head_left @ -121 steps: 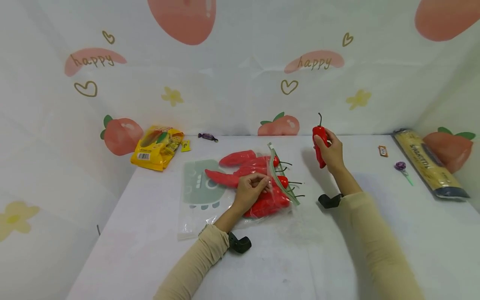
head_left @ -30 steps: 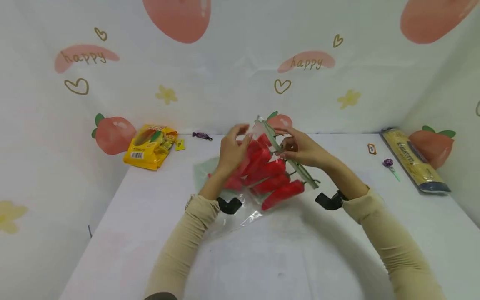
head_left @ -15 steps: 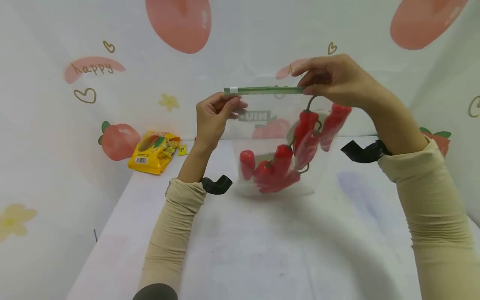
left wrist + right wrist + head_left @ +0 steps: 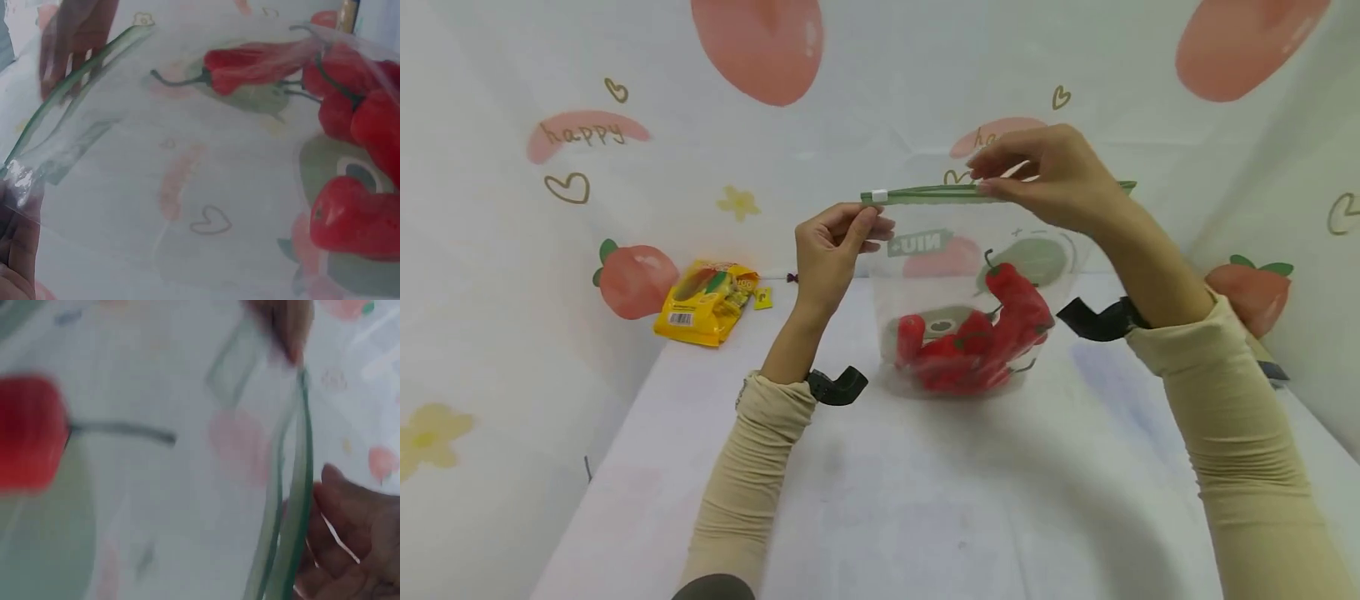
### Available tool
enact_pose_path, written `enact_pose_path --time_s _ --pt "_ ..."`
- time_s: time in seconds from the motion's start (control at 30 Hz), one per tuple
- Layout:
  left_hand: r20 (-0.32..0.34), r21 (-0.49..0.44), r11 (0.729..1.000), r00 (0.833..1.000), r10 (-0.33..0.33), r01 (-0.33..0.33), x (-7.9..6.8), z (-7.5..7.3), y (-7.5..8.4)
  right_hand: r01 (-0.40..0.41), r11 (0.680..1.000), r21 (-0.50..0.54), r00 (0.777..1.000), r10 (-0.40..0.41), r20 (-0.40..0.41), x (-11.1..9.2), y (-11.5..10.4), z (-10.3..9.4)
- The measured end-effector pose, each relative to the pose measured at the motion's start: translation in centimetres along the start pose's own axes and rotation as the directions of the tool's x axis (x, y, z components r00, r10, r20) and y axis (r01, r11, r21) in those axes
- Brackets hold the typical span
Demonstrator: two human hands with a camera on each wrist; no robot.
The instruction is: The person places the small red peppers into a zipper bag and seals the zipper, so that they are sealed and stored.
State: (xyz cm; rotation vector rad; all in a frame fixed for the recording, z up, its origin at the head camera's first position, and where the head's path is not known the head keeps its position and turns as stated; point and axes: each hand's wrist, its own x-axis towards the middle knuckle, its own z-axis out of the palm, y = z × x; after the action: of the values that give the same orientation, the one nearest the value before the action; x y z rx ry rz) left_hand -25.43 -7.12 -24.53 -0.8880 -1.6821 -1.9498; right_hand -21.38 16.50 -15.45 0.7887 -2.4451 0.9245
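Observation:
A clear zip bag point(image 4: 917, 283) with a green top strip hangs upright above the table. Several red chili peppers point(image 4: 1018, 308) lie heaped at its bottom, and one leans upward on the right side. My left hand point(image 4: 831, 250) pinches the strip's left corner, beside a small white slider point(image 4: 879, 196). Along the strip, right of its middle, my right hand point(image 4: 1052, 179) holds it between thumb and fingers. The right wrist view shows the green strip point(image 4: 294, 506) with two edges slightly apart, and that hand's fingers point(image 4: 331, 544) against it.
At the back left sits a yellow candy bag point(image 4: 703, 304) with a small yellow candy point(image 4: 763, 297) beside it. A spaghetti pack point(image 4: 1270, 367) is mostly hidden behind the right forearm. A printed curtain point(image 4: 880, 100) closes off the back of the white table point(image 4: 880, 517).
The bag lay flat earlier while my right hand held a chili pepper; both hands have since raised it upright. In the last half second my right hand shifted left and the peppers settled lower.

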Motion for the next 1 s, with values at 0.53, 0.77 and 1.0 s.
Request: enact_pose_path --time_s 0.53,0.77,1.0 --pt "0.011 0.057 0.996 0.998 0.065 -0.066 -0.1 1.1 0.2 0.013 1.000 -0.009 0.999 -0.013 -0.035 1.9 -2.7 5.6" --pt "-0.054 0.038 0.998 0.997 0.049 -0.047 0.2 0.0 0.1 -0.053 0.987 -0.153 0.995 0.039 -0.090 -0.2 -0.5 2.1" --pt "-0.102 0.014 1.000 0.994 0.029 -0.028 0.4 -1.2 -0.1 -0.207 0.953 -0.219 0.965 0.162 -0.207 -4.1 3.3 -3.3"
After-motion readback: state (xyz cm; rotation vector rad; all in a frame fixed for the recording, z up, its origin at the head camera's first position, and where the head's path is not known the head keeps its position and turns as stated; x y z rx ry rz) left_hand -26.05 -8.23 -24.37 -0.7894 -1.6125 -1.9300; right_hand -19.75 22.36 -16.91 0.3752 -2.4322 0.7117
